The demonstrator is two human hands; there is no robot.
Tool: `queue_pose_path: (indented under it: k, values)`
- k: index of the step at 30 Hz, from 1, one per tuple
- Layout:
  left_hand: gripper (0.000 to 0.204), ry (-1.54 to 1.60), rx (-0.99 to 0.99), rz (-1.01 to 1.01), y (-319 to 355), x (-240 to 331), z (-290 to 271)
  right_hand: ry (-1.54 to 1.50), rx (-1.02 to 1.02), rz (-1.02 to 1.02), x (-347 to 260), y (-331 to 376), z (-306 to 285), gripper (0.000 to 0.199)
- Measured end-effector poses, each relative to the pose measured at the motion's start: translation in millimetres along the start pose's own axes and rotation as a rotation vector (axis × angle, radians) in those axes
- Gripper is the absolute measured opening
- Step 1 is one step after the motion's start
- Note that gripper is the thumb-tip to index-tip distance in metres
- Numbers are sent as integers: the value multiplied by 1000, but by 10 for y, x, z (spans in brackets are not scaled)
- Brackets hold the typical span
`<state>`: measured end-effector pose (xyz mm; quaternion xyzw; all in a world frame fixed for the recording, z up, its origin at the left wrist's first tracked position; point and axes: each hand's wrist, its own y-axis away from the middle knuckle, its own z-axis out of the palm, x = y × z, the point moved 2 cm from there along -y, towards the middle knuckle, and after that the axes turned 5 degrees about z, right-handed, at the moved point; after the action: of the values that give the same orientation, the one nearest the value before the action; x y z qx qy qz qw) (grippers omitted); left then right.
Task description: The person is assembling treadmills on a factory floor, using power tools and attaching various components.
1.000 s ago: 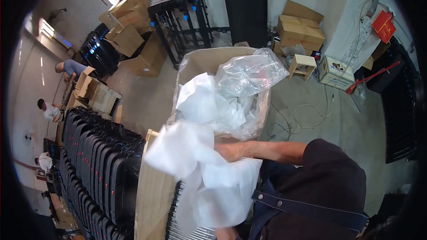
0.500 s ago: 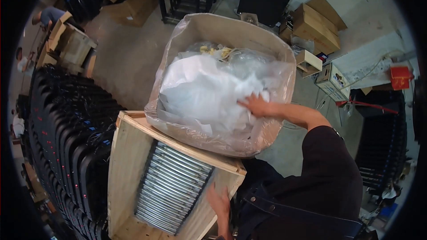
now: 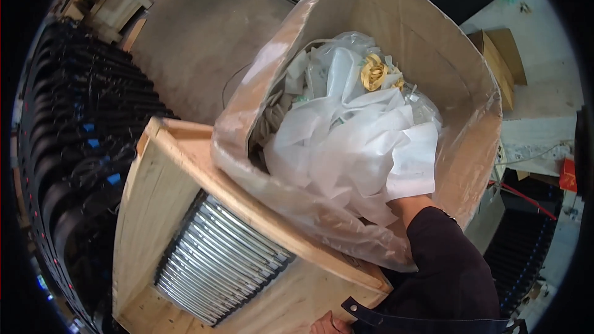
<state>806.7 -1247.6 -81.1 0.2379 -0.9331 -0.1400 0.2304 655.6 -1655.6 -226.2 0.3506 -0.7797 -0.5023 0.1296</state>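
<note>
My right hand (image 3: 408,209) reaches into a large plastic-lined cardboard box (image 3: 433,43). Its fingers are hidden beneath loose white sheets (image 3: 346,139), so their grip does not show. Crumpled clear plastic and a bundle of yellow strips (image 3: 374,73) lie behind the sheets. At the lower edge, my left hand (image 3: 331,325) is partly cut off, its fingers curled at the near wall of a wooden crate (image 3: 213,164). Inside the crate rests a row of shiny metal rods (image 3: 219,260) in dark side strips.
Stacked black curved parts (image 3: 80,148) line the left side. Another black stack (image 3: 520,235) stands at the right, near a red box (image 3: 567,175). An open carton (image 3: 504,65) lies against the back right wall. The box leans close to the crate's far rim.
My right hand has gone from the top of the white sheets to underneath them, lifting and bunching them. The view has shifted closer to the box. My left hand now sits lower in view.
</note>
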Motion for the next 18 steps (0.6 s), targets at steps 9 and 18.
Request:
queue_pose_path:
  k: [9,18]
  values:
    - [12,54,409,-28,330,48,-149,191,-31,39,1979,938,1516,67]
    - [18,408,579,28,513,-90,-132,60,515,175,-117,2494,-386,33]
